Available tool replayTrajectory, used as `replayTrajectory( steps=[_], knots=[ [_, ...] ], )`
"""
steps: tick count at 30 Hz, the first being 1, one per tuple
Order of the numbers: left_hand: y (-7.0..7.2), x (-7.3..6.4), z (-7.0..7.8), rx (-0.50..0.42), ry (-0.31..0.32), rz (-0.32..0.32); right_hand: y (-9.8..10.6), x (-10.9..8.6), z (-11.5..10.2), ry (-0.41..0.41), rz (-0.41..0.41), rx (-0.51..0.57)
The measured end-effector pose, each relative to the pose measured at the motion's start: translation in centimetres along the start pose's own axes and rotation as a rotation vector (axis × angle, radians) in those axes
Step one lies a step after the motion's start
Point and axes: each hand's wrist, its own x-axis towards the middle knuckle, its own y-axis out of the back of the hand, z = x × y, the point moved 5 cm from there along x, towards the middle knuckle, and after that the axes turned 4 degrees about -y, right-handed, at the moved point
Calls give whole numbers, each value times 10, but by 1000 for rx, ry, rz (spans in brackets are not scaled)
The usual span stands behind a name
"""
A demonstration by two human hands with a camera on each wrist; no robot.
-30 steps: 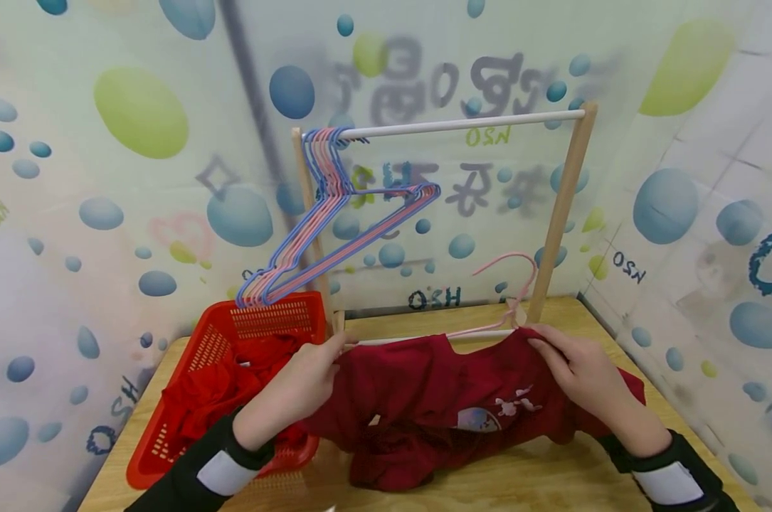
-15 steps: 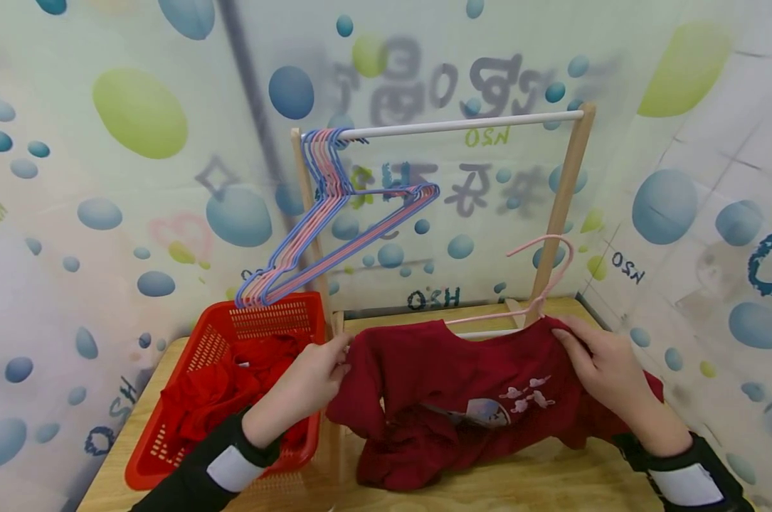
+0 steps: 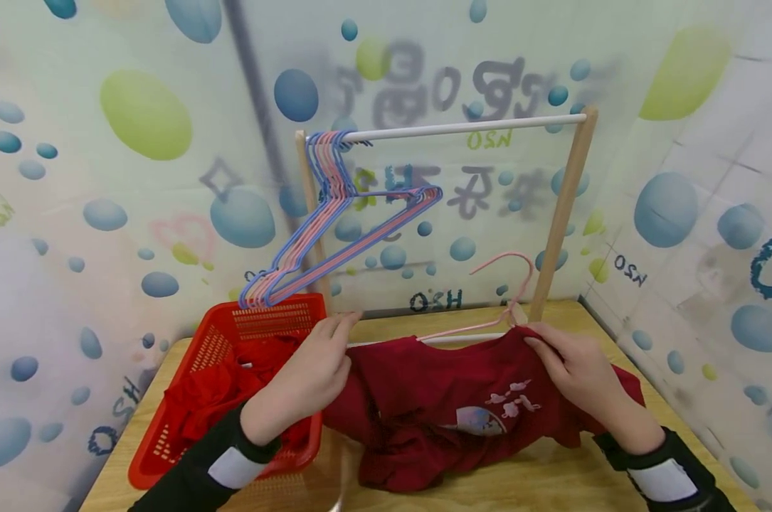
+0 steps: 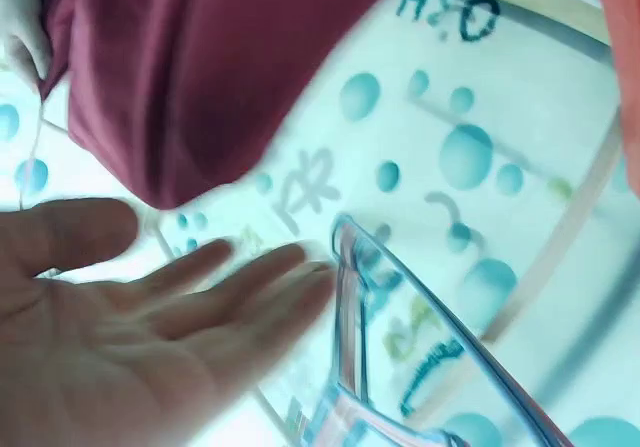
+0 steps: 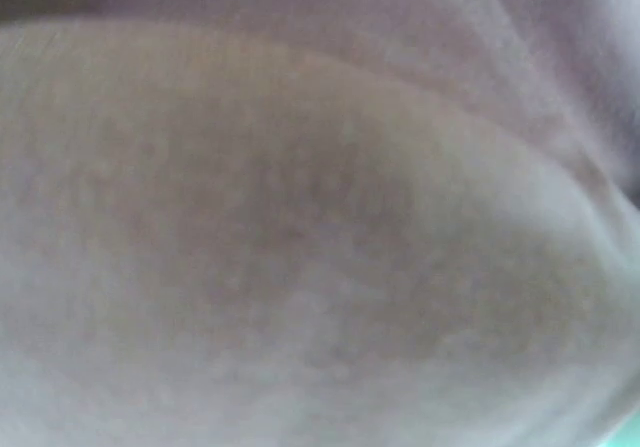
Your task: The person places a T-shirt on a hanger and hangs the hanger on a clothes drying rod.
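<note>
A dark red shirt (image 3: pixel 424 398) with a small printed picture on its front hangs over the table. Inside its neckline is a pink clothes hanger (image 3: pixel 465 329), its hook rising above the collar; the rest is hidden by cloth. My right hand (image 3: pixel 574 370) pinches the shirt at the shoulder beside the hook. At the opposite shoulder my left hand (image 3: pixel 312 373) has its fingers stretched out. The left wrist view shows that left hand (image 4: pixel 150 317) with straight fingers and nothing in them, just apart from the cloth. Skin fills most of the right wrist view.
Behind the shirt stands a wooden garment rack with a white rail (image 3: pixel 462 129). Several blue and pink hangers (image 3: pixel 334 206) hang at its left end. Under them, on the wooden table (image 3: pixel 539 476), is a red plastic basket (image 3: pixel 222 320) with bright red clothing (image 3: pixel 232 377).
My left hand has let go of the shirt's shoulder and straightened its fingers. The shirt and hanger went up and right, then came back down and left with my right hand.
</note>
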Motion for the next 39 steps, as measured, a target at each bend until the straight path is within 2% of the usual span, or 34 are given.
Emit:
replayTrajectory(
  steps=[3, 5, 8, 15, 24, 33, 39],
  knots=[
    [-1, 2, 15, -52, -112, 9, -8, 1, -5, 9, -24, 22],
    [-3, 3, 22, -64, -164, 12, -13, 2, -8, 13, -44, 46],
    [-7, 4, 26, -76, -194, 29, -19, 3, -14, 20, -64, 83],
    [-13, 3, 23, -186, -161, 77, -27, 5, -26, 48, -100, 150],
    [-23, 1, 16, -267, -143, 58, -30, 4, -31, 40, -139, 193],
    [-21, -1, 8, -320, -90, 151, -22, -2, -15, -49, -194, 51],
    [-19, -3, 2, -321, -59, 192, -16, -7, -3, -48, -215, 19]
  ],
)
